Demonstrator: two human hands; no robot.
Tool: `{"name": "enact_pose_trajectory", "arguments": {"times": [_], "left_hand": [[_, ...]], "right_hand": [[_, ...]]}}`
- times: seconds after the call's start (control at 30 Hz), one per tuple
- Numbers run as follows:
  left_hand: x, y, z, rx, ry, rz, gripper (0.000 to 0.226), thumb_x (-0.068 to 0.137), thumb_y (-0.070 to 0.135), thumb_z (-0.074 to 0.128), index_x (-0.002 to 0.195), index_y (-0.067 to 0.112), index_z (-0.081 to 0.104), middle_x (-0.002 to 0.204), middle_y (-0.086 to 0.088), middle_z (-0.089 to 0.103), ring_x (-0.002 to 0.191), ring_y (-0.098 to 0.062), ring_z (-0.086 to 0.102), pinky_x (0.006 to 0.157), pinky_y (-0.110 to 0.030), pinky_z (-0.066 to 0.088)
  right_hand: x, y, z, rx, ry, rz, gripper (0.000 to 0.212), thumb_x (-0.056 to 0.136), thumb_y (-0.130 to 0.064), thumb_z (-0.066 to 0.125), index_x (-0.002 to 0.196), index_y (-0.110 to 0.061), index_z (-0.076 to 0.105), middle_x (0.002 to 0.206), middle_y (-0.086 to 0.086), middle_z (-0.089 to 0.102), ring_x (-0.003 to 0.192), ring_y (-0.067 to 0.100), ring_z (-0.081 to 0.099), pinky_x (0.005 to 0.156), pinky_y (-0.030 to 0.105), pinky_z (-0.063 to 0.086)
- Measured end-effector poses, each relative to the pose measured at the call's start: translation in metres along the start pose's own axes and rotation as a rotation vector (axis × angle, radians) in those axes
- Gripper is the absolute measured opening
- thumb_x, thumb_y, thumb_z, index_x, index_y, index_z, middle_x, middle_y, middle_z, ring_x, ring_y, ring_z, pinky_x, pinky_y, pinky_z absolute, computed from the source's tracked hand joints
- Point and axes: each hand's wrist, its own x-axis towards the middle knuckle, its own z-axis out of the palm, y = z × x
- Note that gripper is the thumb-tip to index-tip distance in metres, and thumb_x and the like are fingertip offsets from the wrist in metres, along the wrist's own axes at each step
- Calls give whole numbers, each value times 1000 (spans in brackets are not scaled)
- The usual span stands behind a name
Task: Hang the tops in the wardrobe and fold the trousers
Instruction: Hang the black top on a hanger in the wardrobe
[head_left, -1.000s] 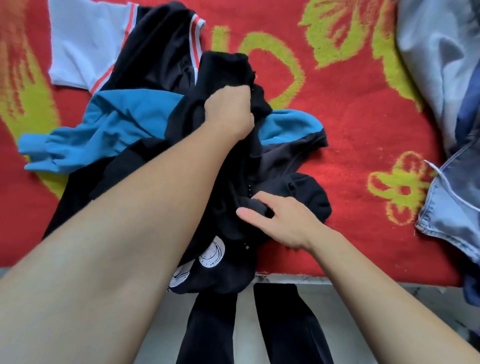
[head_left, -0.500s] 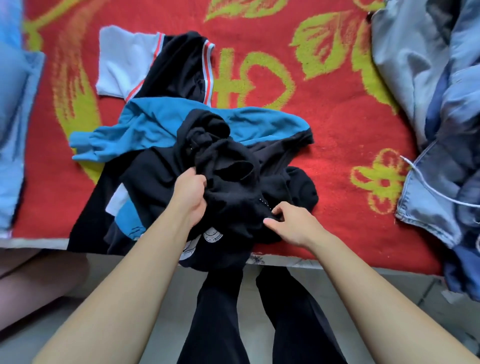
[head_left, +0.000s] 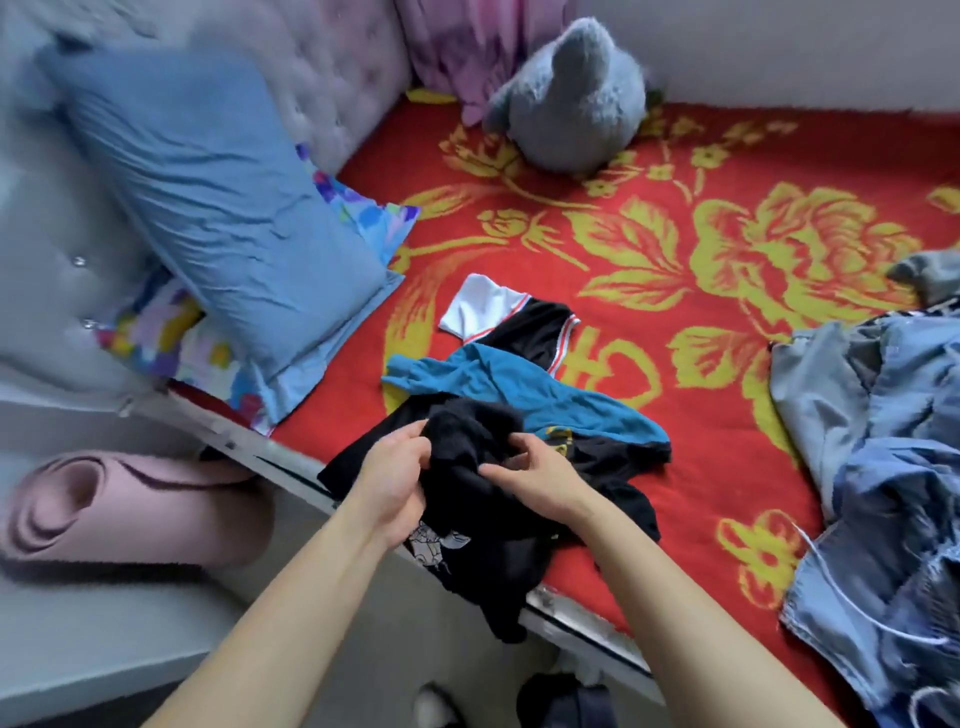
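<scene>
Red blanket (head_left: 701, 467), open room beyond; at the bed edge (head_left: 571, 629) left hand (head_left: 395, 478) and right hand (head_left: 535, 473) clutch the black garment (head_left: 467, 426).

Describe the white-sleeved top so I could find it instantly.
Start at the red blanket with yellow flowers. Near its front edge lies a clothes pile; the piece farthest back, beyond the teal top, is the white-sleeved top. Only it has a black body and red-striped trim.
</scene>
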Motion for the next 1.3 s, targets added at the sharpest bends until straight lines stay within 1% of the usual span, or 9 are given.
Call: {"name": "enact_pose_trajectory", "arguments": {"times": [0.13,0.3,0.47,0.57,0.67,0.83,1.03,1.17,1.3], "left_hand": [[-58,32,-37,-55,25,126,43,73,-13,29,97,-3,64,72,-11,59,70,-23,55,63,-29,51],[-151,61,-111,-10,131,308,18,58,16,62,76,13,61,83,-12,63,79,-22,61,70,-30,52],[-253,31,-208,822,743,525,31,70,24,76,88,27,51,78,11,61,73,-17,58,63,-28,40],[-329,0,-268,783,944,593,24,73,18,66,79,33,48,69,19,54,63,-10,51,54,-26,34],[-403,-26,-324,771,987,561,23,66,29,55,86,41,55,83,21,64,75,-15,60,62,-26,44],[-503,-65,-391,862,1120,488,46,61,43,51,101,64,56,94,22,72,90,-13,67,72,-26,51],[-579,-79,-451,784,1262,371,27,70,38,52,90,43,69,80,15,68,82,-22,62,64,-30,47],[-614,-85,-485,666,1284,401,27,77,35,54,97,46,70,91,17,70,92,-21,62,78,-37,54],[-641,-86,-527,611,1373,417,21,72,34,53,70,51,66,70,20,66,77,-18,61,68,-31,51]], "right_hand": [[-41,-51,27,-406,28,-265,14,92,-39,59,95,-26,61,92,-4,64,100,24,64,80,30,45],[-105,-113,79,-30,245,-396,17,101,-20,45,92,-10,56,95,5,62,99,26,56,88,40,41],[-198,-162,162,303,208,-560,23,100,-18,45,80,-13,55,80,-3,53,85,16,49,79,20,39],[-264,-171,227,164,168,-726,28,86,-49,65,83,-22,57,76,-11,62,76,5,56,67,9,41],[-318,-172,291,-260,165,-862,65,59,-75,75,99,-33,45,76,-12,60,74,1,57,66,22,43],[-375,-180,387,-621,117,-1116,44,79,-39,65,113,-17,45,100,2,57,102,28,58,79,35,40],[-422,-203,467,-851,56,-1363,22,97,-29,47,96,-12,61,97,3,56,86,34,62,66,37,45],[-437,-213,513,-651,-153,-1259,23,99,-16,43,99,-14,65,83,5,68,74,25,66,68,37,52],[-453,-234,570,-181,-625,-649,32,100,-8,40,99,-15,71,78,3,70,66,14,70,63,32,60]]}}
